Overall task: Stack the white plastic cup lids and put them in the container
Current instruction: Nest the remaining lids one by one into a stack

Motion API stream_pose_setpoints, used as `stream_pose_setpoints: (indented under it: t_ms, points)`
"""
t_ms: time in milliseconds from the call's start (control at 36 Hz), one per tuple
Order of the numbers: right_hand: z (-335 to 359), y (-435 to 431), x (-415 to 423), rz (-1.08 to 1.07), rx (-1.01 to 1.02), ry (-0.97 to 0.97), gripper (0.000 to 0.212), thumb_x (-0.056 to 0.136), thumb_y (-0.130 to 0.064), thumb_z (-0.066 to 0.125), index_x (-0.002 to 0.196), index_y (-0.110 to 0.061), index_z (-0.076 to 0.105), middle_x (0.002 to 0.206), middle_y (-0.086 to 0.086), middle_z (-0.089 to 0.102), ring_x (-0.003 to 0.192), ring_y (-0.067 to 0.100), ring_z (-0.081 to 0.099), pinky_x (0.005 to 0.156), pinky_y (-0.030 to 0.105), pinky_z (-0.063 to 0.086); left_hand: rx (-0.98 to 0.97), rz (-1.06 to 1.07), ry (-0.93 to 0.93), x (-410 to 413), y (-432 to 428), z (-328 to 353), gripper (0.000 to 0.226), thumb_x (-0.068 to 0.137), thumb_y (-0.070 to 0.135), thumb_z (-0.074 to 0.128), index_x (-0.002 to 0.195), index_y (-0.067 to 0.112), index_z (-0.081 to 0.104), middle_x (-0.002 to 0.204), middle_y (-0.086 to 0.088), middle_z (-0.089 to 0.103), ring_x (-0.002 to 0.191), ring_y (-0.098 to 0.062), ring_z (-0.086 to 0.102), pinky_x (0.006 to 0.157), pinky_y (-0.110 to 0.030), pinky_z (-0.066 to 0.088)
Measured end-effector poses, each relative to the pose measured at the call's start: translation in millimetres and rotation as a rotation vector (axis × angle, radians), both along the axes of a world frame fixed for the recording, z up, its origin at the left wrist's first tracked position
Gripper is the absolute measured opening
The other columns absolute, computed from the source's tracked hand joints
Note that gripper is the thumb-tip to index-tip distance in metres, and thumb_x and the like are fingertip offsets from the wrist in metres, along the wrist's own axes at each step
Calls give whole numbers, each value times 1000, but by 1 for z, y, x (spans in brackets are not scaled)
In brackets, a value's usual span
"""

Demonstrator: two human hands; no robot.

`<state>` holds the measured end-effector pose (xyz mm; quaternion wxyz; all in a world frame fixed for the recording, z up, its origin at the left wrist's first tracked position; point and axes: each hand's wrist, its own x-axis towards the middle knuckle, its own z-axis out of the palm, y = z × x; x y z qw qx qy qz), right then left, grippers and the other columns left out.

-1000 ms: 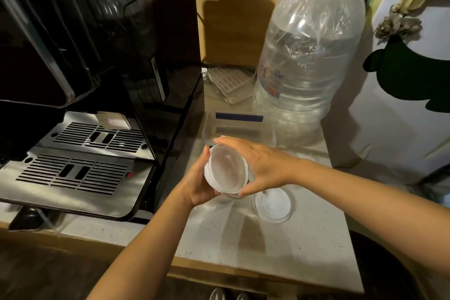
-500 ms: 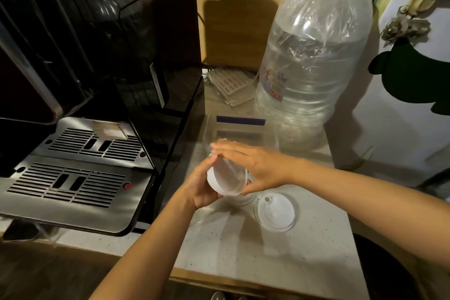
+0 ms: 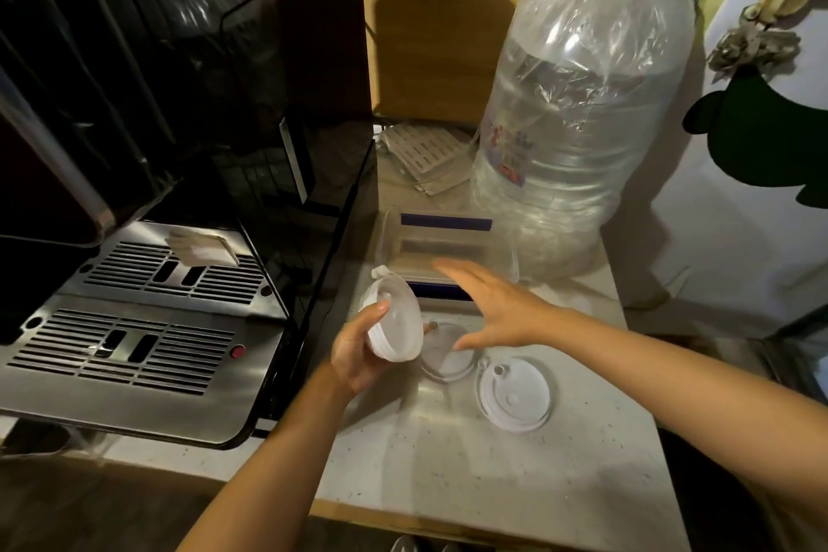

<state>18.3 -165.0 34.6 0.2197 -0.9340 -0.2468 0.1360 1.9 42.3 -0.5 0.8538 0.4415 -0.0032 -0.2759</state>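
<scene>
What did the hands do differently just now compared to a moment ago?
The right hand let go of the stack of lids and moved off to the right, open. The left hand kept holding the stack. The two lids on the counter and the container stayed put.

White, faintly translucent lids [image 3: 396, 329] in the left hand [image 3: 358, 350]; two more white lids [image 3: 515, 394] on a pale, finely speckled tabletop [image 3: 493, 484]. Clear container [image 3: 448, 247] with dark blue strips at its rim. Clear water jug [image 3: 578, 117] under clear wrap, green at the top, red and blue on its label. Glossy black machine [image 3: 224, 81] over a silvery slotted tray [image 3: 134, 327] with a red dot.
</scene>
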Motion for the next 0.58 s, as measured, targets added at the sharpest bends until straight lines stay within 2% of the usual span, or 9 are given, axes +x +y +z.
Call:
stream_pose_setpoints:
  t_ms: [83, 139, 250, 444, 583]
  points:
    - [-16, -14, -11, -67, -33, 70, 101, 69, -44, 72, 144, -34, 4, 156, -5, 11, 141, 12, 14, 107, 24, 17, 37, 0, 31, 0, -1, -6, 94, 25, 48, 87, 107, 19, 53, 99, -9, 55, 79, -20, 68, 71, -33, 58]
    - [-26, -21, -21, -85, -69, 96, 100, 68, -46, 71, 143, -34, 6, 156, -7, 10, 141, 13, 14, 105, 24, 19, 47, 9, 68, -1, -2, -10, 102, 24, 48, 87, 113, 18, 49, 101, -10, 53, 86, -24, 62, 71, -33, 58]
    - [-44, -32, -42, -143, -193, 156, 104, 63, -53, 72, 143, -34, 8, 155, -9, 8, 140, 16, 17, 105, 29, 29, 58, 30, 111, -3, -2, -18, 112, 25, 48, 87, 122, 17, 42, 104, -11, 52, 94, -27, 57, 84, -40, 53]
    - [-63, -44, -64, -219, -341, 252, 107, 59, -56, 74, 142, -30, 11, 154, -4, 14, 137, 21, 23, 105, 36, 35, 73, -13, 162, 0, -7, -30, 103, 29, 50, 87, 119, 20, 46, 99, -10, 59, 90, -26, 61, 79, -38, 54]
    - [-69, -44, -69, -263, -336, 242, 103, 58, -55, 74, 140, -30, 17, 146, -3, 26, 130, 21, 31, 97, 36, 41, 88, -47, 210, -1, -15, -34, 118, 27, 50, 87, 129, 20, 38, 108, -13, 53, 97, -31, 57, 78, -40, 52]
